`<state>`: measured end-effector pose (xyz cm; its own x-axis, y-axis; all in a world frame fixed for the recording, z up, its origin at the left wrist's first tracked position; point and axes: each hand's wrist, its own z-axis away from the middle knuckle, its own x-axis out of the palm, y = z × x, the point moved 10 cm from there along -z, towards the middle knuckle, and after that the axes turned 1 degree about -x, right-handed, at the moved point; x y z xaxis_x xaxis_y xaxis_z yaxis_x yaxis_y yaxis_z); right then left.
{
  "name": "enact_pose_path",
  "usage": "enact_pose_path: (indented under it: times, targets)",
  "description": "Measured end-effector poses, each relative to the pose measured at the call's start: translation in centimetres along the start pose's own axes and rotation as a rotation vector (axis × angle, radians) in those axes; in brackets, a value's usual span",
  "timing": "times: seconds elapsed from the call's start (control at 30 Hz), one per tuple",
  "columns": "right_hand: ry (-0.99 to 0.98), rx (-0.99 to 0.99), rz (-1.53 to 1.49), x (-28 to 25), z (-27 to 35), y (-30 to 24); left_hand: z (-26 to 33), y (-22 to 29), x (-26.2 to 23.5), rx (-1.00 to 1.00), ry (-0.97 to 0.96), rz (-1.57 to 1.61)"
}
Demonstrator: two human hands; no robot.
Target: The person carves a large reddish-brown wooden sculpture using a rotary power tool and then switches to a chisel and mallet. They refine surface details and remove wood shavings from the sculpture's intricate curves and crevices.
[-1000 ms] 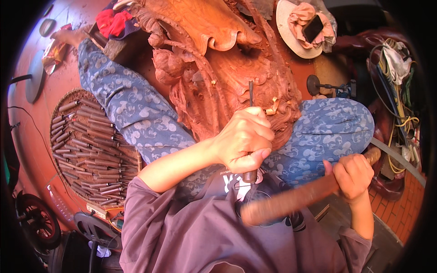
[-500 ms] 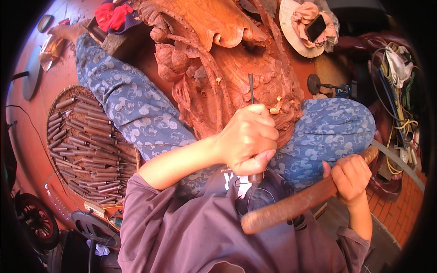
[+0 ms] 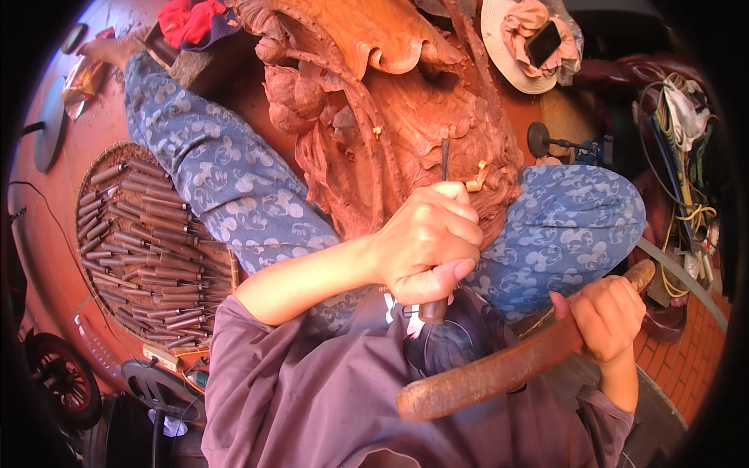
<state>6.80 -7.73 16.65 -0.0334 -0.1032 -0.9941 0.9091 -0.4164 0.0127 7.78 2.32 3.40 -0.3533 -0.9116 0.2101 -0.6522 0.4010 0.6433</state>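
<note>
- Left hand: fingers closed round chisel.
- Right hand: fingers wrapped round wooden mallet, apart from chisel.
- Wood carving: relief already cut; amount left, can't tell.

The left hand hides the middle of the chisel and part of the carving; whether the two touch is unclear. The right hand covers part of the club. Beyond the left hand, the upper edge cuts off the carving; below both hands, the lower edge crops the shirt. Left of both, a leg hides some of the basket.
</note>
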Motion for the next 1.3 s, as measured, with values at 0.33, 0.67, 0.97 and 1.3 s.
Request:
enact_pose_path:
  times: [0.33, 0.67, 0.97, 1.3]
  targets:
    - [0.008, -0.074, 0.106, 0.9, 1.2, 0.3, 0.3, -0.2, 0.4, 0.02, 0.034, -0.062]
    - [-0.025, -0.006, 0.14, 1.5, 1.5, 0.8, 0.4, -0.4, 0.4, 0.007, 0.029, -0.116]
    - [-0.026, 0.04, 0.088, 1.1, 1.1, 1.7, -0.6, 0.3, -0.6, -0.002, 0.035, -0.22]
    - [0.011, 0.086, -0.023, 0.4, 0.6, 1.2, 0.4, 0.3, 0.8, 0.031, 0.034, -0.038]
